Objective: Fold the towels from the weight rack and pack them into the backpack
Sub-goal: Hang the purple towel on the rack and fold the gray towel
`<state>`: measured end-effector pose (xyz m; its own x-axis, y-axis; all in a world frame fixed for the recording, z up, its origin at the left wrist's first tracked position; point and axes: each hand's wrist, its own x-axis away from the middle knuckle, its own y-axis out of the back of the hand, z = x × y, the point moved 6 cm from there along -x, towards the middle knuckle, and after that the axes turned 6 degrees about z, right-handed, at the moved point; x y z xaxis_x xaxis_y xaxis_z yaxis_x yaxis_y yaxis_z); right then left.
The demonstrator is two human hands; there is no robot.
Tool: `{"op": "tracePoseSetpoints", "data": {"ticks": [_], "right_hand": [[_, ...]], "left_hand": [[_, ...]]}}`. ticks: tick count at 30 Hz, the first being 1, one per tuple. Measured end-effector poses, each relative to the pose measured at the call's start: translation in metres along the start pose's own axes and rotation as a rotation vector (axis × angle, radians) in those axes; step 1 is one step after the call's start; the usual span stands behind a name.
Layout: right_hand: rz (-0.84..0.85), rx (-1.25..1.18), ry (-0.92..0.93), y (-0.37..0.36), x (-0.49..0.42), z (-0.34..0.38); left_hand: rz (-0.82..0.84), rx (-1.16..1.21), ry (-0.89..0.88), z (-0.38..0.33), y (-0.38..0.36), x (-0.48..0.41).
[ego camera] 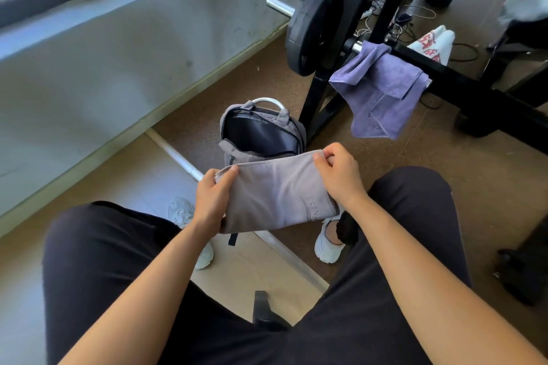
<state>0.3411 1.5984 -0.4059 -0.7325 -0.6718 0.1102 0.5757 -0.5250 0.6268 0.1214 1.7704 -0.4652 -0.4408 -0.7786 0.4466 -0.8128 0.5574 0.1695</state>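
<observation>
A folded grey towel (275, 192) is stretched between my two hands above my knees. My left hand (212, 198) grips its left edge, thumb on top. My right hand (341, 175) pinches the far right corner. Just beyond the towel a grey backpack (261, 130) stands on the floor with its main compartment unzipped and dark inside; the towel hides its lower front. A purple towel (382, 89) hangs over a bar of the black weight rack (332, 98). A white towel with red print (433, 44) lies further back on the rack.
A black weight plate (311, 27) sits on a chrome bar at the rack's left. A white pole (178, 154) lies on the floor by my white shoes (327, 243). A grey wall runs along the left. Cables and another person's legs are at the back right.
</observation>
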Motion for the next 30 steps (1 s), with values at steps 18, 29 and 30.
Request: {"op": "tracePoseSetpoints", "data": {"ticks": [18,29,30], "right_hand": [[0.491,-0.114,0.199,-0.069,0.030,0.040],[0.353,-0.386,0.062,-0.054,0.012,0.027],[0.343,-0.521,0.011,-0.051,0.009,0.023]], "left_hand": [[0.504,0.175,-0.051,-0.011,-0.041,0.025],[0.443,0.305,-0.129,-0.024,-0.029,0.020],[0.351,0.321,-0.144,-0.025,-0.022,0.015]]}}
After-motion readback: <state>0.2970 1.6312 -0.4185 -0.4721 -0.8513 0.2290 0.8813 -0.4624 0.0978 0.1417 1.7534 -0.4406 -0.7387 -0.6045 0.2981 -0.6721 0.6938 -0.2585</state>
